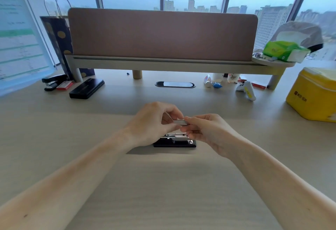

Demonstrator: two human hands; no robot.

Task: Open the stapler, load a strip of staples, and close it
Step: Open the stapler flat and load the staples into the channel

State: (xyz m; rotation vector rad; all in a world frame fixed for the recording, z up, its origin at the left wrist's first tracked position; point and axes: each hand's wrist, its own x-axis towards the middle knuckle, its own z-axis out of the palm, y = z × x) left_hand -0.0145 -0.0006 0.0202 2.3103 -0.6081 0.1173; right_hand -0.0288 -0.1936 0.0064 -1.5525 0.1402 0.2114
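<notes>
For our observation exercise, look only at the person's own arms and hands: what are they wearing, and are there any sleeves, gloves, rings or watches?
Both forearms are bare right down to the bottom corners of the picture, so no sleeves show. The left hand and the right hand wear no gloves. No watch or bracelet sits on either wrist, and no ring can be made out on the fingers that show. Nails look short and unpainted, though they are too small to be sure.

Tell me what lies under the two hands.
A black stapler lies open on the desk, its metal staple channel showing. Both the left hand and right hand hold a staple strip above it. Its left end is covered.
</notes>
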